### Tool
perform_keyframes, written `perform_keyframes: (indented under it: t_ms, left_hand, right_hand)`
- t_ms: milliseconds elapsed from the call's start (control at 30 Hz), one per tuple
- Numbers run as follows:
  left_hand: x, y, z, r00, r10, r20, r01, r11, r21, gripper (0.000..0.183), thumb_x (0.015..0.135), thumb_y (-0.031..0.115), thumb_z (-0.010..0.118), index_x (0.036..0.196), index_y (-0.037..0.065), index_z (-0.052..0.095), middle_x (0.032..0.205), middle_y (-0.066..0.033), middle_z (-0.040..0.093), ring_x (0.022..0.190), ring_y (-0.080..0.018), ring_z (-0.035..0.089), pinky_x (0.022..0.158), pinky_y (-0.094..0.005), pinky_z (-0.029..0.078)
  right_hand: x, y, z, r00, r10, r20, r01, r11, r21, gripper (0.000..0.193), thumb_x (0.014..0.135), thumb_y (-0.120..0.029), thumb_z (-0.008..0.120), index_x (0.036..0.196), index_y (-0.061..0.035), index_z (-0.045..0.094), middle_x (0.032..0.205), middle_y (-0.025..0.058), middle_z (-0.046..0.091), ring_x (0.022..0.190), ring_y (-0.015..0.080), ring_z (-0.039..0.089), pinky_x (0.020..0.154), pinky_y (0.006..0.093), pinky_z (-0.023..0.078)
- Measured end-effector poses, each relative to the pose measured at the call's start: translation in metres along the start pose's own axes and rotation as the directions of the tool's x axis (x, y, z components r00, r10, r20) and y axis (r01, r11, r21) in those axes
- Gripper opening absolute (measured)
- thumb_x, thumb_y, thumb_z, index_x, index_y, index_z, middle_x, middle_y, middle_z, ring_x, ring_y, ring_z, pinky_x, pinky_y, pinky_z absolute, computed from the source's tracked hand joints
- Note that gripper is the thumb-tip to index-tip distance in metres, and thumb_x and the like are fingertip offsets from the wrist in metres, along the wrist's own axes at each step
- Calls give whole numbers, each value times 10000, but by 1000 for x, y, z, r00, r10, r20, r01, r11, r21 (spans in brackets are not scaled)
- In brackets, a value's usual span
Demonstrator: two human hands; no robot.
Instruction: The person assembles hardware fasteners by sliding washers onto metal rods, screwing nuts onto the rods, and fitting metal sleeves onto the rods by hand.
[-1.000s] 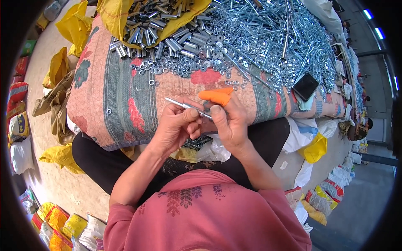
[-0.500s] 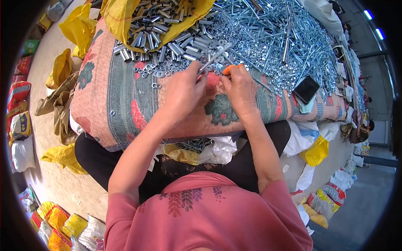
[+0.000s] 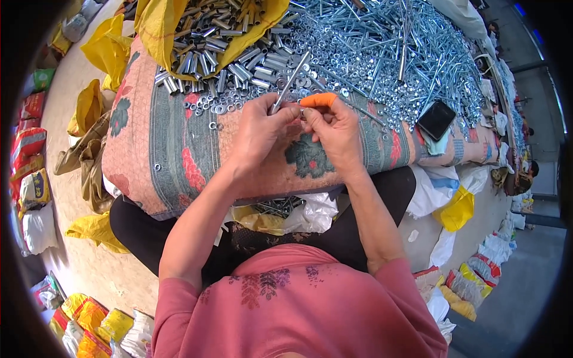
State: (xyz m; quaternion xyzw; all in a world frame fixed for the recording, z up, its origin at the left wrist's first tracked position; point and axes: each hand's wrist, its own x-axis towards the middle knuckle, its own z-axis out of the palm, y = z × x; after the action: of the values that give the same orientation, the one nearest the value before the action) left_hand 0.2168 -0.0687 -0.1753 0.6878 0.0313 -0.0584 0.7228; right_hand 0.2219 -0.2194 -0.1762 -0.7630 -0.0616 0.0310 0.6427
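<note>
The left hand [image 3: 259, 128] pinches a long, thin, silver-zinc steel bolt [image 3: 290, 80] near its lower end, the shaft slanting up and away over the work pile. The right hand [image 3: 334, 128], an orange rubber cot on one fingertip [image 3: 318, 99], is closed in against that same lower end, its fingers pressed together on something too small to make out. The bolt looks stiff and light, slick with plating, so I judge a grip low on the shank, where the thread bites the skin, holds best. Everything lies on a padded counter draped in a pink and grey flowered cloth [image 3: 179, 155], soft enough that small parts settle rather than roll. Loose washers [image 3: 218, 107], short steel sleeves [image 3: 239, 65] spilling from a yellow sack [image 3: 158, 27], and a great heap of bolts [image 3: 388, 53] crowd it. A black phone [image 3: 436, 119] rests at the edge. Filled sacks [image 3: 36, 191] line the floor.
</note>
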Motion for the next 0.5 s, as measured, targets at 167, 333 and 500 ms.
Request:
perform_keyframes:
  t_ms: [167, 333, 500]
  left_hand:
    - [-12, -5, -1, 992, -113, 63, 124, 969, -214, 145, 843, 102, 601, 900, -30, 580, 743, -49, 609, 682, -89, 602, 619, -209, 485]
    - [-21, -13, -5, 979, -139, 146, 173, 951, -257, 199, 843, 235, 632, 876, 47, 576, 653, 57, 502, 557, -13, 409, 494, -167, 294]
    - [-35, -4, -19, 980, -136, 148, 157, 978, -135, 207, 889, 218, 535, 890, 16, 584, 652, 31, 478, 589, -43, 415, 530, -208, 336]
  right_hand:
    - [-9, 12, 3, 997, 45, 68, -54, 989, 140, 139, 847, -93, 603, 972, -35, 616, 752, 7, 613, 603, 27, 544, 499, 150, 439]
    - [-16, 20, 4, 979, 100, 176, -155, 929, 335, 111, 852, -123, 608, 922, -37, 603, 744, 17, 610, 591, 34, 544, 486, 150, 428]
    - [-21, 14, 1, 988, 119, 98, -147, 918, 367, 121, 859, -120, 596, 923, -19, 576, 704, 15, 581, 561, 44, 528, 473, 168, 429]
